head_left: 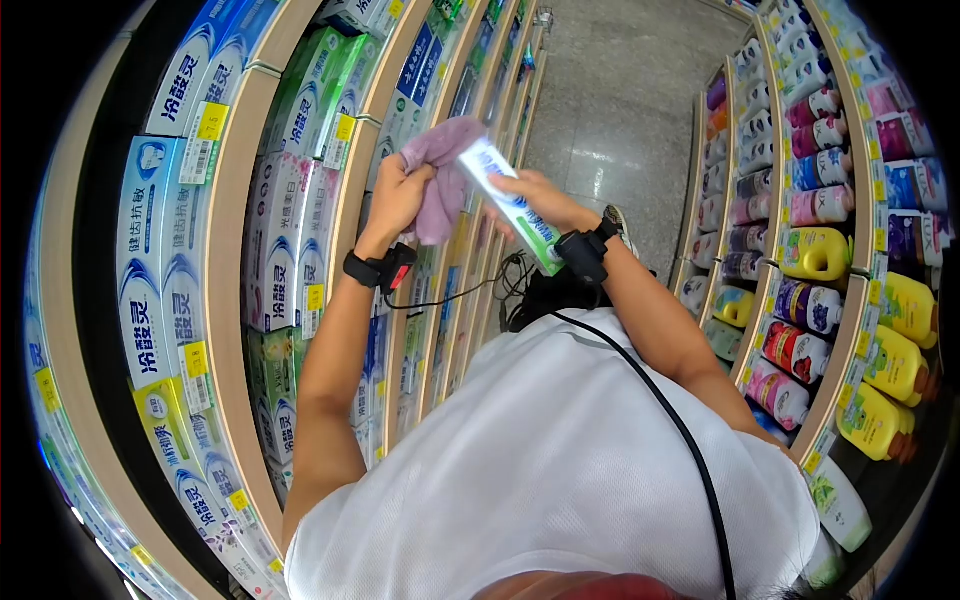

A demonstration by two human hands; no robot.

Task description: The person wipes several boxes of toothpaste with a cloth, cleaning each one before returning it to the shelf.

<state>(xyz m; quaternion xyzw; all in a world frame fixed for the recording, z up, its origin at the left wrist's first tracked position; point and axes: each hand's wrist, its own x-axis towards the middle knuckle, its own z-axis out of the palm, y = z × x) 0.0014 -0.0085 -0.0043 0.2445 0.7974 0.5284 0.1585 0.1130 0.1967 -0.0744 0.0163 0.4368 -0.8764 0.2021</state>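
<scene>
Shelves (224, 250) of packaged goods stand left of the left hand (398, 198), its fingers bunching soft purple cloth (437, 205), while the right hand (545, 200) clasps a narrow box (519, 216), probably light, stiff, slick, best held by its long edges.

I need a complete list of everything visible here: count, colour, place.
cloth: one, purple, in left hand
carton: one, white, blue and green, in right hand
packaged boxes: many, mixed colours, left shelves
bottles: many, mixed colours, right shelves
price tags: many, mostly yellow, both sides
floor: one, grey, between shelves
shoe: one, colour unclear, beyond right hand
wrist straps: two, black, one per wrist
cable: at least one, black, over shirt
shirt: one, white, bottom centre
left hand: one, bare, on cloth
right hand: one, bare, on carton
</scene>
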